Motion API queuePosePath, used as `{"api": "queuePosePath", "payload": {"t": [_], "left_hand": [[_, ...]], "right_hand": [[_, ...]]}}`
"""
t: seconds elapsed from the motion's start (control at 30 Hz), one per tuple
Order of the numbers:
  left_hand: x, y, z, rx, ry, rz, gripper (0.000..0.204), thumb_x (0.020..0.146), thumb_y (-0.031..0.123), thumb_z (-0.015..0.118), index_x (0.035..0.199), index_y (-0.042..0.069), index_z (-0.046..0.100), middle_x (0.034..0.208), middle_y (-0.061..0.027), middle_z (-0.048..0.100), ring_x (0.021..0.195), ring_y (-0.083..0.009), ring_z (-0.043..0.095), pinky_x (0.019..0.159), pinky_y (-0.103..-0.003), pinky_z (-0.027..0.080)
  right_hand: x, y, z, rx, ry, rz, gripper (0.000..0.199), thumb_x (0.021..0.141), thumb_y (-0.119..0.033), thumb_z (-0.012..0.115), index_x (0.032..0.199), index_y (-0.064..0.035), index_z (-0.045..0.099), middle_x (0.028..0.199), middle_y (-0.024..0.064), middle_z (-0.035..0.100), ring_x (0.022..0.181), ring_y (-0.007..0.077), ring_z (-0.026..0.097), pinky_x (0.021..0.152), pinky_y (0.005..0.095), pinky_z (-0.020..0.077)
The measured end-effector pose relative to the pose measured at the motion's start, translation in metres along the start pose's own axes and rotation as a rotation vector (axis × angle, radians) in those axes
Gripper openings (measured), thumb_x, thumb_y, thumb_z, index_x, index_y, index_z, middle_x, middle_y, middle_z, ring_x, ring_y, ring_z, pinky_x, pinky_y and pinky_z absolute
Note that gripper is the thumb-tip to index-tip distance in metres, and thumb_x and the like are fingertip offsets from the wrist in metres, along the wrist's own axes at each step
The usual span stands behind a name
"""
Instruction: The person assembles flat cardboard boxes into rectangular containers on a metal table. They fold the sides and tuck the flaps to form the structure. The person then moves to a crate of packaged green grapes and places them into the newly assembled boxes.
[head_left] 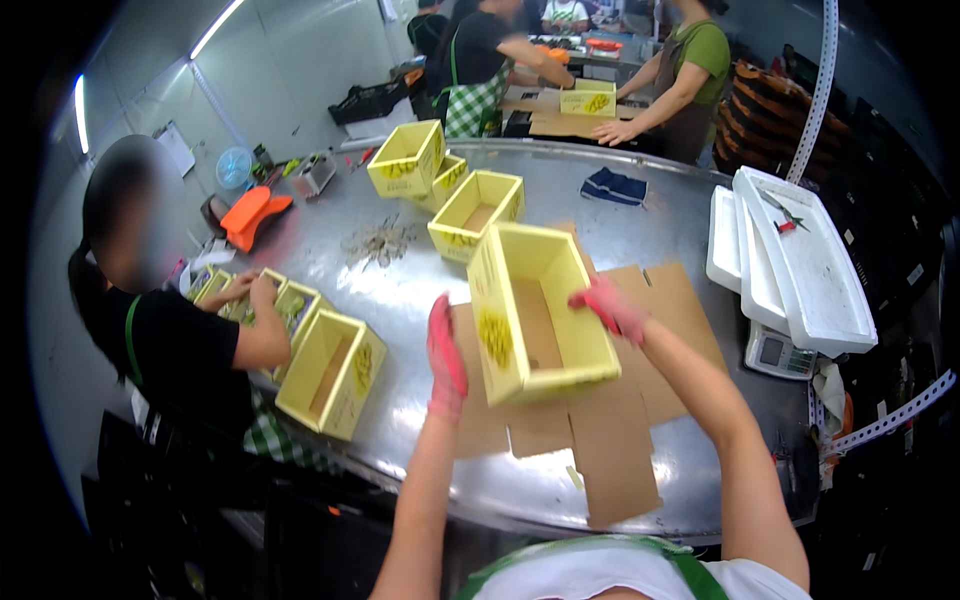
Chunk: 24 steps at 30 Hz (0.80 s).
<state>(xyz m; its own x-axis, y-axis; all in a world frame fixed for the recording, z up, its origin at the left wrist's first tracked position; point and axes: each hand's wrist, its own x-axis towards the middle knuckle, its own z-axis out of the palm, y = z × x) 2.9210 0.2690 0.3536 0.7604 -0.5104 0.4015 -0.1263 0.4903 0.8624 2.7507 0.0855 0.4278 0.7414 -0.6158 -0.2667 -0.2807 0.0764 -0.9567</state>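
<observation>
Desk (400, 310), shiny metal, fills the middle of the frame. Person at left (175, 350), dark top, both hands over filled yellow boxes (300, 300) at the frame's left. At upper right, a person in a green top (692, 85) leans in opposite a person in a checked apron (478, 65), with a smaller-looking yellow box (588, 99) between them.

Flattened cardboard (620, 460) lies at centre to lower right of centre, one flap pointing to the bottom edge. Open yellow box (500, 330) in the centre of the frame, over the cardboard, mouth turned toward the viewer, brown bottom visible inside. Cannot tell whether its base touches the cardboard.

White trays (830, 290), stacked and tilted, at right. Three more yellow boxes (478, 215) grouped at upper centre; another yellow box (352, 390) stands lower left, at the near end of the filled row. Scale (780, 353) at right, by the lower end of the trays.

Left hand (447, 355), pink glove: fingers straight and released, just beside the box's left wall. Right hand (612, 305), pink glove: fingers over the right wall, grasping it.

Smallest: dark blue cloth (614, 187), upper right of centre; scissors (785, 212) on the top tray.
</observation>
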Motion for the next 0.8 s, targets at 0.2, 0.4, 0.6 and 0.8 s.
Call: {"api": "queuePosePath", "payload": {"t": [0.2,0.4,0.6,0.8], "left_hand": [[-0.109,-0.019,-0.004,1.120,-0.388,-0.032,0.054,0.081,0.036,0.055,0.120,0.000,0.048,0.123,-0.0213,0.046,0.119,-0.0357,0.037,0.105,-0.046,0.021],[-0.123,-0.040,-0.001,1.373,-0.505,0.132,0.056,0.077,0.043,0.054,0.115,0.003,0.051,0.121,-0.0203,0.048,0.119,-0.0355,0.038,0.106,-0.049,0.018],[-0.133,-0.045,-0.005,1.479,-0.538,0.256,0.053,0.078,0.040,0.053,0.115,0.002,0.050,0.122,-0.0177,0.047,0.119,-0.0324,0.038,0.106,-0.047,0.019],[-0.137,-0.018,0.027,1.334,-0.446,0.327,0.056,0.081,0.035,0.059,0.124,0.002,0.044,0.127,-0.0190,0.043,0.120,-0.0328,0.039,0.103,-0.045,0.028]], "right_hand": [[0.192,-0.102,0.018,-0.693,0.028,-0.463,0.029,0.068,-0.014,0.061,0.093,-0.0004,0.055,0.085,0.0111,0.060,0.078,0.0253,0.063,0.057,0.0373,0.0531],[0.226,-0.085,0.075,-0.214,0.641,-0.375,0.060,0.080,-0.036,0.059,0.120,-0.0021,0.032,0.110,0.0213,0.052,0.098,0.0314,0.055,0.085,0.0398,0.0434],[-0.031,0.083,0.053,-0.667,0.115,-0.571,0.057,0.087,-0.039,0.048,0.126,-0.0006,0.035,0.118,0.0229,0.046,0.110,0.0371,0.045,0.093,0.0403,0.0370],[-0.391,0.210,0.031,0.129,0.743,0.166,0.050,0.086,-0.031,0.053,0.126,-0.0047,0.040,0.104,0.0078,0.056,0.080,0.0131,0.053,0.069,0.0267,0.0451]]}}
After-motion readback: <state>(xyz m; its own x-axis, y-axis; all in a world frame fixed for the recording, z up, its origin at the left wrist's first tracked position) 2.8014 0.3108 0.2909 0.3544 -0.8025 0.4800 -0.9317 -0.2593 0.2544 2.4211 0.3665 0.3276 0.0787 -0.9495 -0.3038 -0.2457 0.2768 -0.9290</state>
